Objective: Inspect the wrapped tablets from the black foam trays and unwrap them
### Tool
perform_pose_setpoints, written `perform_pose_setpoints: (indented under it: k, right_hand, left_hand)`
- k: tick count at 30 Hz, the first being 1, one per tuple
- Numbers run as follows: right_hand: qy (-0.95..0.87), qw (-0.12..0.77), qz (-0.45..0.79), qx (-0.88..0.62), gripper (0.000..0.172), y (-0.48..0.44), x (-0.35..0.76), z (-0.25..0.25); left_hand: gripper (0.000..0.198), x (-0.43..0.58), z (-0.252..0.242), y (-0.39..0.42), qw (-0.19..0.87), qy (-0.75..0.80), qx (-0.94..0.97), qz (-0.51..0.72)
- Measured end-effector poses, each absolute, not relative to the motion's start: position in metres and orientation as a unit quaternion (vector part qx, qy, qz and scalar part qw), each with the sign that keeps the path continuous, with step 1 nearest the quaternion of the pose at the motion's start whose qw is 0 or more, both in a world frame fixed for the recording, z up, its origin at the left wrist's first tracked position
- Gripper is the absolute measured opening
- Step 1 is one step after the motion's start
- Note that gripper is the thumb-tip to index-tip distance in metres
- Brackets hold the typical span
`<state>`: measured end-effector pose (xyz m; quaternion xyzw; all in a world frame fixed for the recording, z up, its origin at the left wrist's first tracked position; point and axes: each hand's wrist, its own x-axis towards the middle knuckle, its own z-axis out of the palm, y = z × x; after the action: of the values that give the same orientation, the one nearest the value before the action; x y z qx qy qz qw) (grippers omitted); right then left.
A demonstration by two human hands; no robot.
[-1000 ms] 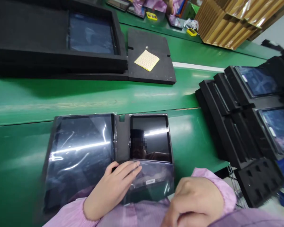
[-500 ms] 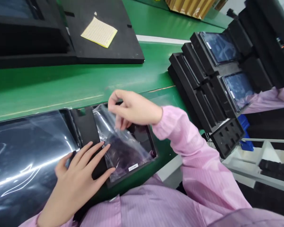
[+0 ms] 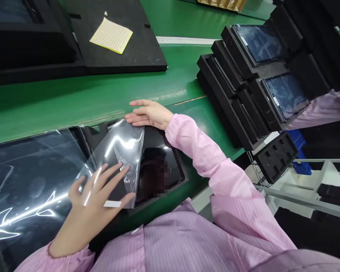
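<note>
A black foam tray [image 3: 98, 135] in front of me holds a large film-covered screen [image 3: 31, 170] on the left and a small dark screen [image 3: 161, 166] on the right. A clear plastic film [image 3: 124, 145] is lifted off the small screen and folded over to the left. My right hand [image 3: 149, 113] is at the tray's far edge, fingers together, holding the film's top edge. My left hand [image 3: 93, 204] lies flat with fingers spread on the tray's divider, partly under the film.
The green table [image 3: 102, 94] carries a black foam sheet [image 3: 136, 49] with a yellow sticker sheet [image 3: 111, 35] at the back. Stacked foam trays with screens [image 3: 260, 41] stand at the right, where another person's pink sleeve [image 3: 323, 109] reaches in.
My right hand came up from my lap, took the film on the small screen and peeled it up and to the left. My left hand stayed on the tray. The view swung right.
</note>
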<state>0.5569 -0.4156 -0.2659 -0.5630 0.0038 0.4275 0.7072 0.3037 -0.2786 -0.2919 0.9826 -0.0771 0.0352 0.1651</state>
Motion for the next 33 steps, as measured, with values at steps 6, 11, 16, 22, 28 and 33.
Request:
perform_pose_setpoints:
  k: [6,11,16,22,28,33]
  right_hand:
    - [-0.007,0.724,0.313,-0.614,0.012,-0.471,0.544,-0.248]
    - [-0.034,0.607,0.204,-0.767,0.017,-0.516,0.504,-0.254]
    - [-0.067,0.463,0.128,-0.875,0.049,-0.530,0.437,-0.279]
    - [-0.075,0.358,0.006,-0.931,0.043,-0.523,0.399,-0.305]
    - [-0.072,0.366,-0.050,-0.927,0.032,-0.513,0.404,-0.313]
    - [-0.048,0.399,-0.069,-0.913,0.025,-0.507,0.416,-0.321]
  left_hand:
    - [0.054,0.305,-0.291,-0.285,0.148,-0.058,0.987,0.023]
    - [0.051,0.302,-0.289,-0.293,0.132,-0.062,0.989,0.025]
    - [0.062,0.299,-0.296,-0.290,0.136,-0.068,0.987,0.056]
    - [0.072,0.273,-0.272,-0.258,0.098,0.241,0.963,0.075]
    - [0.069,0.249,-0.259,-0.239,0.109,0.407,0.906,-0.024]
    - [0.061,0.251,-0.270,-0.217,0.193,0.399,0.897,-0.015]
